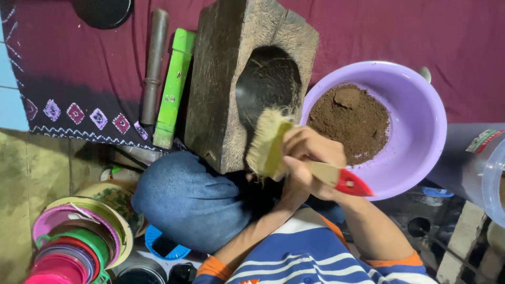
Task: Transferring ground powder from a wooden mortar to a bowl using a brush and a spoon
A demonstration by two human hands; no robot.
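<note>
Wooden mortar block [221,89], tilted toward the purple basin [415,152] of brown powder [350,121]. Our hands [302,160], together, clamp the brush [273,147] at the hollow's lip; we judge careless sweeping could scatter powder past the rim.

Far right edge, partly cut off by the frame: a clear plastic jar [486,168] lying tilted, its wide round mouth facing the lower right. It sits just beside the purple basin, on the side away from the wooden block. High on the jar's wall, a small paper label [485,139]: slanted strip shape, white ground with red and green bands. The print is too small and angled to make out.

On the green stick lying left of the wooden block, a small pale mark partway down its length; cannot tell whether it is a sticker or a scuff.

No signs, no screens.
</note>
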